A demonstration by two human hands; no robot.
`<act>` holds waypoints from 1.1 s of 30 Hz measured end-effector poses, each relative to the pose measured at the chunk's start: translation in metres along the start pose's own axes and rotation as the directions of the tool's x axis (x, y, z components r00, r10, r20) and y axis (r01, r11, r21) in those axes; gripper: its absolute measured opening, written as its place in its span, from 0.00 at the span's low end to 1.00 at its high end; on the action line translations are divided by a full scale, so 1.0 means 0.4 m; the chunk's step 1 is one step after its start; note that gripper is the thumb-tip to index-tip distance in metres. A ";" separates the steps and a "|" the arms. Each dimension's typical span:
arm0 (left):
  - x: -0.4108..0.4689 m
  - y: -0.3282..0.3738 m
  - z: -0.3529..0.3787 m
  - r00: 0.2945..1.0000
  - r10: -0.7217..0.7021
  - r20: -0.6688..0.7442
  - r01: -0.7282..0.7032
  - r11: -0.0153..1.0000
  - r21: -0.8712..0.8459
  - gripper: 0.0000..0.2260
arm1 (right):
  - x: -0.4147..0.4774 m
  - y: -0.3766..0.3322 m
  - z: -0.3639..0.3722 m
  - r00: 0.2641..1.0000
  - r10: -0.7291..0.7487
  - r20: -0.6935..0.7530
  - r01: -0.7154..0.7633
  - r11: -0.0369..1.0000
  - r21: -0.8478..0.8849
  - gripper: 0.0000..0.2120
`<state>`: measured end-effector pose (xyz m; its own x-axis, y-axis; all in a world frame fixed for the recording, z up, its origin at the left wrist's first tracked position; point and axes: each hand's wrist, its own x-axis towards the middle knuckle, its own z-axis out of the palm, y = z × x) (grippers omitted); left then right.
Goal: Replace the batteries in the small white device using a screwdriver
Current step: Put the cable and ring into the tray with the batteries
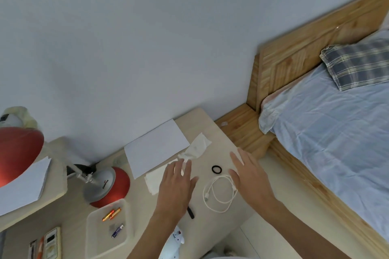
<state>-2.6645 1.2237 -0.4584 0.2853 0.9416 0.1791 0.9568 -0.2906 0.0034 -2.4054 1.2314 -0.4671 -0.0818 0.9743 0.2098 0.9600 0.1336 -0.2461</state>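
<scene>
My left hand [177, 183] hovers flat over the desk with fingers spread and holds nothing. My right hand [248, 174] is likewise open above the desk's right side, beside a coiled white cable [220, 193]. A small white device [175, 239] lies near the desk's front edge, partly hidden under my left forearm. A black tool handle [191, 213], possibly the screwdriver, pokes out from under my left wrist. A clear plastic tray [94, 242] at front left holds two orange batteries [112, 213] and a blue battery [117, 231].
A red desk lamp [109, 185] stands left of my hands. White paper [155, 147], tissues [196, 147] and a black ring [216, 169] lie on the desk [210, 124]. A wooden bed [315, 111] with blue bedding adjoins on the right. Remote controls [50, 244] lie at front left.
</scene>
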 end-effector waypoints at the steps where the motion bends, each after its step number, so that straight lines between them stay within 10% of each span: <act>1: 0.025 0.016 0.000 1.000 0.024 0.017 -0.024 1.000 0.007 0.26 | -0.002 0.002 -0.008 1.000 0.015 -0.010 -0.016 1.000 -0.022 0.26; 20: 0.297 0.019 0.391 0.797 0.366 0.480 -0.384 0.921 -0.065 0.33 | -0.057 -0.017 0.212 0.788 0.504 0.354 -0.551 0.834 0.037 0.30; 33: 0.330 -0.020 0.514 0.794 0.456 0.403 -0.315 0.875 -0.368 0.09 | -0.052 0.007 0.338 0.673 0.578 0.461 -0.695 0.708 0.126 0.26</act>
<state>-2.6230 1.3853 -0.6371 0.6848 0.6836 -0.2523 0.7265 -0.6139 0.3087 -2.4370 1.2359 -0.6000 0.3765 0.8165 -0.4377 0.7028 -0.5596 -0.4392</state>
